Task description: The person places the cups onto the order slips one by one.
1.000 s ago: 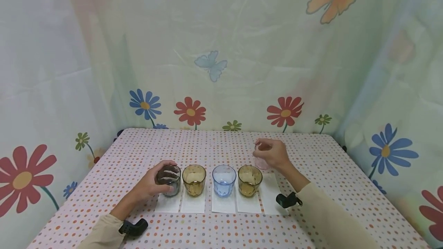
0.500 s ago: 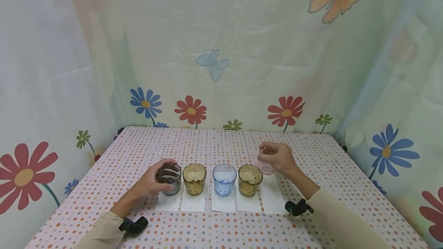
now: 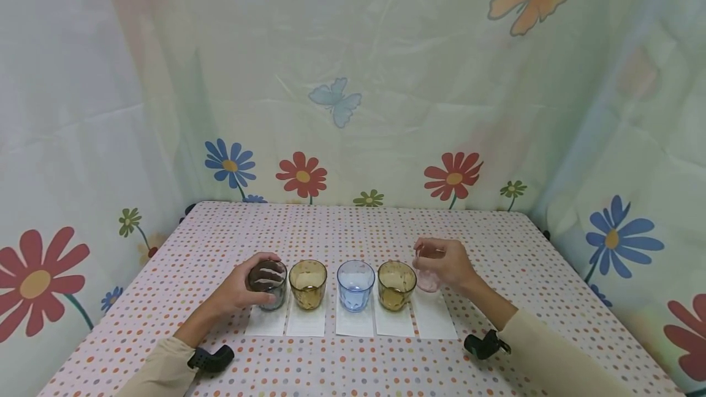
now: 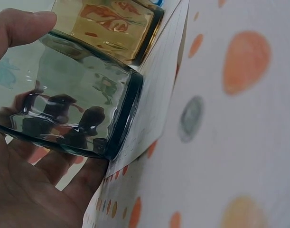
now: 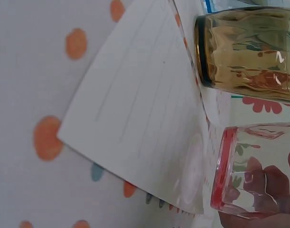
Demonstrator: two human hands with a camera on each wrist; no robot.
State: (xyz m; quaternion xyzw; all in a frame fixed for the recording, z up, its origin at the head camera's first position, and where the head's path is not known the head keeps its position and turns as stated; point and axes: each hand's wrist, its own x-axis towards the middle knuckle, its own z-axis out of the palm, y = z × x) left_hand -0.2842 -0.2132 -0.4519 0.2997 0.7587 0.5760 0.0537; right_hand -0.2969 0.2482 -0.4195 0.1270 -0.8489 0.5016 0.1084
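My left hand (image 3: 249, 283) holds a smoky grey glass (image 4: 78, 95) at the left end of a row, its thumb on the near side and its fingers curled behind. That glass stands upright on a white paper slip (image 3: 263, 325). At the right end, my right hand (image 3: 449, 265) grips a pale pink glass (image 5: 258, 166) near its rim. In the right wrist view its base appears just above a lined paper slip (image 5: 130, 99). Between the hands stand an amber glass (image 3: 307, 285), a blue glass (image 3: 355, 285) and a second amber glass (image 3: 396, 285).
Each standing glass has a white paper slip under it, one being the slip (image 3: 355, 326) below the blue glass. A dotted cloth covers the table (image 3: 331, 366). Behind hangs a curtain (image 3: 386, 48) with printed flowers and butterflies.
My right hand has brought the pink glass toward me and slightly right, down over the rightmost paper slip. The left hand stays on the grey glass.
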